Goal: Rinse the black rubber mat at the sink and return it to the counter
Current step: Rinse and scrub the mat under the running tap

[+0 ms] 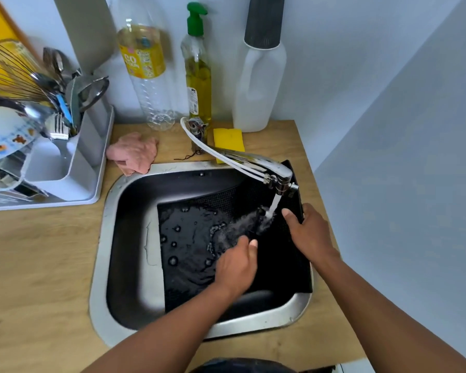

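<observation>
I keep the black mat (189, 238) slanted in the sink (100, 265), so the tap (253, 160) water runs off. My right hand (311, 232) pinches its edge; my left hand (237, 267), fingers loosely bent, rubs it.

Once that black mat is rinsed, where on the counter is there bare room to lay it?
Bare wood lies left of the sink, in front of the dish rack. Behind the sink it is crowded: pink cloth, bottles, tap, yellow sponge, white jug.
</observation>
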Tool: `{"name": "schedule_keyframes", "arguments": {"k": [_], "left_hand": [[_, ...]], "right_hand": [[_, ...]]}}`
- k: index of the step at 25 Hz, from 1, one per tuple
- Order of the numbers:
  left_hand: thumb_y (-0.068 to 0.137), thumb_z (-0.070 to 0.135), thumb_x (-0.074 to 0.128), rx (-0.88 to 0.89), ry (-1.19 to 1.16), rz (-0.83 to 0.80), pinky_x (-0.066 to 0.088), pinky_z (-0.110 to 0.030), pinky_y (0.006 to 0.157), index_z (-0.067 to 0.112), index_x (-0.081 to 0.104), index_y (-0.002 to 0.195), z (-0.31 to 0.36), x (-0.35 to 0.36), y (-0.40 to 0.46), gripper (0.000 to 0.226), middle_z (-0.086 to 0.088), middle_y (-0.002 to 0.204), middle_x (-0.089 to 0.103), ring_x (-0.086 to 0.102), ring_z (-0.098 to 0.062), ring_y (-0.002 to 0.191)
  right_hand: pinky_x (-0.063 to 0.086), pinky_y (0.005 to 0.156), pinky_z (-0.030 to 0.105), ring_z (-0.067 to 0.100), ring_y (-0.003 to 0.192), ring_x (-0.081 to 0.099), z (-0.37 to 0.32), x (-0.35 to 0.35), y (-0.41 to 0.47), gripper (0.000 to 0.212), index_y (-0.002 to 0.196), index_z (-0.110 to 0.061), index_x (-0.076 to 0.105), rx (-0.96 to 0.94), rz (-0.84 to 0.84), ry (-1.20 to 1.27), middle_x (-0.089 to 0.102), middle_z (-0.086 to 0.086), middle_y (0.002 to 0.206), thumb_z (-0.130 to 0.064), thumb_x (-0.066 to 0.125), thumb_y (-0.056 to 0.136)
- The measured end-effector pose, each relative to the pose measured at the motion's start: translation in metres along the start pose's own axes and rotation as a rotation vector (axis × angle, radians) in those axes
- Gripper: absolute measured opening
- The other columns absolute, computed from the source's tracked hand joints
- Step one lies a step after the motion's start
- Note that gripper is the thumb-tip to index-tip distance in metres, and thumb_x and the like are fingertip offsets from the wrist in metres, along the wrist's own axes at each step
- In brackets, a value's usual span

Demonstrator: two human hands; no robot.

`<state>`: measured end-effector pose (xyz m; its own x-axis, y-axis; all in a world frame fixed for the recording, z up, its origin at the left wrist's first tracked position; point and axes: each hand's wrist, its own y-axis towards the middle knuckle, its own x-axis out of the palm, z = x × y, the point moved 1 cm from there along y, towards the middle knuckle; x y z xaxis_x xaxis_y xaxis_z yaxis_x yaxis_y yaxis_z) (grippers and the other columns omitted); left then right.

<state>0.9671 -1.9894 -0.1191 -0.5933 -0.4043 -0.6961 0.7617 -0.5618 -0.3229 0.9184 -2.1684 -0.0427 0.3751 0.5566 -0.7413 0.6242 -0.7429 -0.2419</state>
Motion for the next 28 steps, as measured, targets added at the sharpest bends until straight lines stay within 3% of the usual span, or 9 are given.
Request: {"name": "schedule_keyframes", "arguments": {"k": [3,6,9,11,15,18,21,24,28], "left_hand": [[0.105,0.050,0.025,0.013,-0.004,0.006,0.036,-0.040,0.059,0.025,0.035,0.092,0.002,0.006,-0.004,0.030,-0.006,0.073,0.058,0.062,-0.040,0.075],[0.106,0.047,0.028,-0.106,0.167,-0.026,0.043,-0.041,0.067,0.018,0.049,0.106,-0.035,-0.015,0.012,0.036,-0.017,0.098,0.070,0.066,-0.041,0.092],[0.106,0.043,0.033,-0.379,0.164,-0.098,0.050,-0.043,0.087,0.012,0.058,0.116,-0.072,-0.047,0.022,0.041,-0.020,0.118,0.067,0.063,-0.039,0.107],[0.106,0.044,0.032,-0.356,0.073,-0.030,0.051,-0.045,0.089,0.011,0.059,0.108,-0.070,-0.056,0.014,0.042,-0.020,0.113,0.069,0.064,-0.040,0.106],[0.103,0.059,0.021,0.033,-0.102,0.144,0.049,-0.045,0.067,0.026,0.042,0.083,0.002,-0.036,-0.009,0.043,-0.007,0.078,0.066,0.064,-0.035,0.078],[0.101,0.061,0.017,0.104,-0.043,0.121,0.043,-0.041,0.060,0.029,0.037,0.081,0.029,-0.021,-0.006,0.043,-0.003,0.075,0.064,0.063,-0.034,0.074],[0.105,0.055,0.021,0.005,0.174,0.010,0.041,-0.040,0.066,0.023,0.051,0.095,-0.002,-0.021,0.015,0.045,-0.012,0.095,0.071,0.066,-0.039,0.090],[0.106,0.052,0.026,-0.317,0.237,-0.111,0.049,-0.042,0.084,0.013,0.061,0.116,-0.056,-0.037,0.036,0.054,-0.019,0.118,0.069,0.065,-0.038,0.109],[0.104,0.055,0.029,-0.349,0.084,-0.029,0.053,-0.043,0.086,0.015,0.062,0.101,-0.057,-0.050,0.033,0.052,-0.016,0.107,0.070,0.065,-0.038,0.103]], "right_hand": [[0.056,0.071,0.035,0.027,0.088,0.071,-0.005,0.004,-0.008,0.025,0.096,-0.017,0.066,0.075,-0.018,0.245,0.073,0.002,0.088,-0.041,0.064,0.099],[0.061,0.089,0.055,0.038,0.094,0.075,-0.014,0.001,-0.017,0.025,0.099,-0.006,0.071,0.244,-0.008,0.602,0.077,0.021,0.102,-0.031,0.068,0.099],[0.066,0.067,0.042,0.028,0.073,0.076,-0.023,-0.012,-0.026,0.019,0.097,-0.003,0.071,0.342,-0.009,0.898,0.078,0.016,0.087,-0.022,0.070,0.099],[0.061,0.051,0.030,0.019,0.058,0.074,-0.029,-0.020,-0.031,0.016,0.097,-0.003,0.071,0.332,-0.015,0.991,0.078,0.007,0.072,-0.019,0.069,0.099],[0.065,0.065,0.036,0.024,0.068,0.074,-0.037,-0.020,-0.041,0.018,0.104,-0.001,0.071,0.277,-0.067,0.924,0.077,0.012,0.082,-0.018,0.066,0.101],[0.061,0.078,0.040,0.027,0.080,0.072,-0.030,-0.021,-0.042,0.019,0.104,-0.003,0.073,0.231,-0.055,0.825,0.075,0.017,0.095,-0.020,0.067,0.101],[0.064,0.078,0.038,0.026,0.084,0.076,-0.019,-0.032,-0.037,0.017,0.103,-0.012,0.078,0.229,-0.076,0.807,0.080,0.013,0.100,-0.025,0.068,0.100],[0.064,0.069,0.032,0.024,0.083,0.079,-0.009,-0.039,-0.034,0.017,0.101,-0.019,0.081,0.174,-0.121,0.721,0.082,0.010,0.098,-0.030,0.068,0.100],[0.063,0.067,0.027,0.022,0.085,0.080,0.003,-0.047,-0.033,0.015,0.101,-0.024,0.081,0.148,-0.103,0.638,0.083,0.005,0.097,-0.031,0.068,0.100]]}}
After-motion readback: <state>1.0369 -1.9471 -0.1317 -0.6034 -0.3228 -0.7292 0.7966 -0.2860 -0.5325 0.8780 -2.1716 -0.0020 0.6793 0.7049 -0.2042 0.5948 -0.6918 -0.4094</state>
